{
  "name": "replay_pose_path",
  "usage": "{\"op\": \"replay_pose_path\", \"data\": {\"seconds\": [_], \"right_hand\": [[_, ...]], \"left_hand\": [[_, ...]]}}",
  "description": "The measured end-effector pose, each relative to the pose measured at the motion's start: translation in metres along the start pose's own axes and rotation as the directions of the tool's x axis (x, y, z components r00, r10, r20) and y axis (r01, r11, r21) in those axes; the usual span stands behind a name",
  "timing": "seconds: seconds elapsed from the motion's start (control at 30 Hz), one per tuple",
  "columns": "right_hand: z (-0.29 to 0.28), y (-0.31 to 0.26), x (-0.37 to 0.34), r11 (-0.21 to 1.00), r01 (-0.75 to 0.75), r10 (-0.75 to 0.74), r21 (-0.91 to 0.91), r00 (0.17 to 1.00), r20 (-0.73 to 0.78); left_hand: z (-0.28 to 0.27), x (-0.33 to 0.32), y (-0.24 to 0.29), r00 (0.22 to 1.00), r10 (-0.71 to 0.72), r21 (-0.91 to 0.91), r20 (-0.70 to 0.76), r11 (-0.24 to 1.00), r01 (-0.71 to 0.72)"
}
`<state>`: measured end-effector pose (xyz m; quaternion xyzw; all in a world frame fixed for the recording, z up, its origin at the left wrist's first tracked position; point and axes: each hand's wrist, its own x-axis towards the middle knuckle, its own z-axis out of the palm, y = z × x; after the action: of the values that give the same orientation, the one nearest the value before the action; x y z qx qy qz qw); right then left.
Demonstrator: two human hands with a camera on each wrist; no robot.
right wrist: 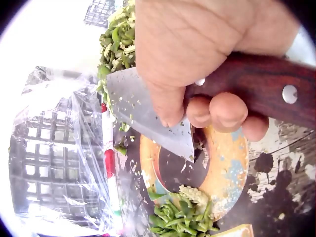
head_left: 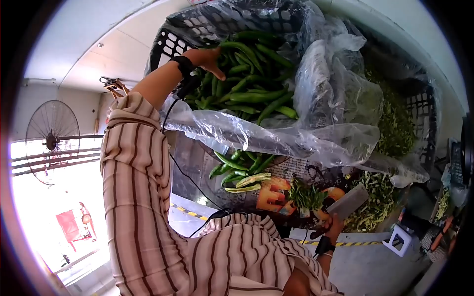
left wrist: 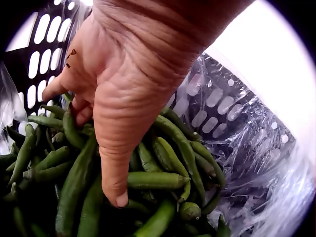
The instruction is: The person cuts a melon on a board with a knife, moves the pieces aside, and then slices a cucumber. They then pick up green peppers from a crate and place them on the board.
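My left hand (head_left: 206, 59) reaches into a heap of long green peppers (head_left: 252, 96) inside a plastic-lined crate. In the left wrist view the thumb points straight down among the peppers (left wrist: 81, 182), spread well apart from the other fingers, whose tips partly sink out of sight. Low on the right, my right hand (head_left: 334, 228) grips a cleaver (head_left: 349, 202) by its dark wooden handle (right wrist: 266, 81), thumb against the blade. Beside the blade lies a small pile of sliced green pepper (head_left: 303, 195). Two split pepper halves (head_left: 249, 184) and several whole peppers (head_left: 239, 165) lie left of it.
The black crate (head_left: 170, 47) stands at the far side of the board (head_left: 197, 170). Clear plastic (head_left: 323, 84) divides it from chopped pepper (head_left: 395, 128) at right. More chopped pepper (head_left: 377, 202) lies beyond the cleaver. A black cable (head_left: 190, 175) hangs by the left sleeve.
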<state>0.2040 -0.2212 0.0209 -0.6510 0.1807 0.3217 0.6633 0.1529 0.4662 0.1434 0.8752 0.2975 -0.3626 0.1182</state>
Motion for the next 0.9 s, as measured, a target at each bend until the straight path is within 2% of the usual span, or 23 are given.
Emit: {"op": "replay_pose_path", "data": {"seconds": [0.07, 0.1, 0.17, 0.2, 0.27, 0.4, 0.5, 0.57, 0.67, 0.73, 0.8, 0.9], "right_hand": [[-0.002, 0.000, 0.000, 1.000, 0.010, -0.010, 0.002, 1.000, 0.001], [-0.001, -0.001, 0.000, 1.000, 0.004, -0.004, 0.019, 1.000, 0.009], [-0.001, 0.000, 0.001, 0.999, -0.010, 0.010, 0.035, 1.000, 0.015], [-0.003, -0.001, 0.001, 0.999, -0.039, 0.039, 0.031, 0.999, 0.006], [-0.005, 0.000, 0.001, 0.997, -0.073, 0.073, 0.024, 0.997, -0.007], [0.001, -0.004, -0.001, 0.997, -0.064, 0.065, 0.036, 0.998, -0.018], [0.002, -0.005, 0.000, 0.996, -0.073, 0.074, 0.045, 0.997, -0.033], [0.001, -0.002, 0.001, 0.995, -0.086, 0.088, 0.046, 0.996, -0.030], [0.000, -0.002, 0.001, 0.997, -0.064, 0.067, 0.046, 0.995, -0.072], [-0.002, -0.001, 0.001, 0.996, -0.071, 0.073, 0.044, 0.996, -0.041], [-0.002, -0.001, 0.001, 0.995, -0.080, 0.082, 0.054, 0.996, -0.039], [0.000, -0.003, 0.001, 0.995, -0.080, 0.083, 0.065, 0.996, -0.034]], "left_hand": [[0.006, 0.002, 0.004, 0.995, -0.005, 0.064, -0.102, 0.998, 0.011], [0.006, 0.005, 0.001, 0.995, -0.002, 0.066, -0.097, 0.998, 0.009], [0.010, 0.011, -0.007, 0.974, 0.107, 0.004, -0.201, 0.994, -0.109], [0.008, 0.007, -0.001, 0.975, 0.108, 0.003, -0.193, 0.994, -0.110], [-0.002, -0.008, 0.017, 0.998, 0.010, -0.173, -0.068, 0.985, -0.022], [0.007, -0.003, 0.017, 0.998, -0.019, -0.129, -0.053, 0.992, 0.012], [0.016, 0.005, 0.010, 0.993, 0.028, -0.061, -0.117, 0.998, -0.035], [0.011, -0.004, 0.021, 0.998, -0.052, -0.148, -0.043, 0.988, 0.046], [0.009, 0.007, 0.019, 0.997, -0.073, -0.197, -0.008, 0.978, 0.070], [0.015, 0.013, 0.019, 0.997, -0.072, -0.221, -0.002, 0.973, 0.070], [0.015, 0.014, 0.022, 0.989, -0.144, -0.196, -0.009, 0.971, 0.140], [0.012, 0.002, 0.028, 0.991, -0.131, -0.250, -0.017, 0.960, 0.123]]}}
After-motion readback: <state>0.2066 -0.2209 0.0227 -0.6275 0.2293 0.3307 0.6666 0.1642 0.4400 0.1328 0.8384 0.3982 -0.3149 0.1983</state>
